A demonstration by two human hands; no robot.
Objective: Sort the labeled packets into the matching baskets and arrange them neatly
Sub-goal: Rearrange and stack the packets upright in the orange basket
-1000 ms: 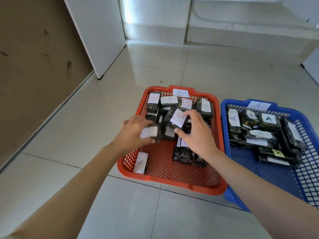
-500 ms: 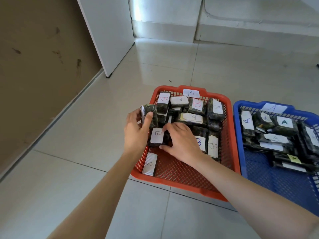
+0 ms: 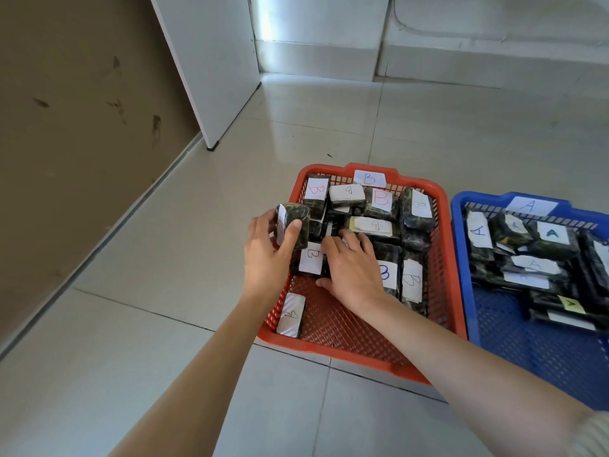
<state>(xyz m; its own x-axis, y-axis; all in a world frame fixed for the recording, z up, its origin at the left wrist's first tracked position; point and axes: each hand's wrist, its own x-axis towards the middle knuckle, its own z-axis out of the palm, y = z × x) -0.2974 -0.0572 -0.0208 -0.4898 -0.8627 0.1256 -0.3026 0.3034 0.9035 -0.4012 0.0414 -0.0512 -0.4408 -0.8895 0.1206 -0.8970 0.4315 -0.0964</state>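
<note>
An orange basket (image 3: 362, 357) tagged B holds several dark packets with white B labels. My left hand (image 3: 267, 258) grips one dark packet (image 3: 295, 224) upright above the basket's left rim. My right hand (image 3: 352, 268) lies inside the basket with its fingers curled on the packets in the middle, beside a B-labeled packet (image 3: 310, 258). One more B packet (image 3: 291, 315) leans at the basket's near left corner. To the right stands a blue basket (image 3: 461, 245) tagged A, with several A-labeled packets (image 3: 530, 255) piled in it.
Both baskets sit on a glossy tiled floor (image 3: 164, 374). A white cabinet panel (image 3: 211, 67) stands at the back left, next to a brown wall (image 3: 66, 143). A low white ledge (image 3: 461, 44) runs along the far side.
My left hand lifted its packet up to the basket's left rim. My right hand put down the packet it held and dropped onto the packets in the middle. The view shifted left.
</note>
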